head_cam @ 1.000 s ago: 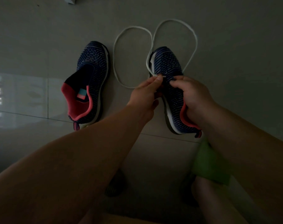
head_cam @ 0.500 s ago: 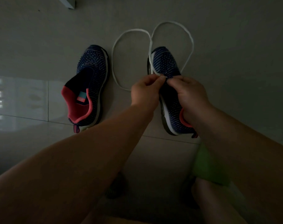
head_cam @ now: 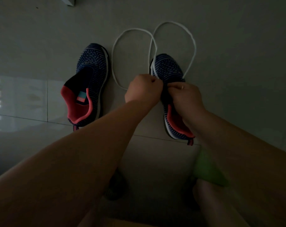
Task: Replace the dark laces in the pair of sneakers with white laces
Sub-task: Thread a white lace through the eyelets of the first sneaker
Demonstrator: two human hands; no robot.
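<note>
Near: left hand and right hand, fingers curled, pinching the white lace at the lower eyelets of the right sneaker, knit upper, coral lining. Judged early: one lace started, most eyelets left. Left: second sneaker, no lace visible, white lacing still due. Far: smooth round cord lies in two loops on glossy floor tiles.
</note>
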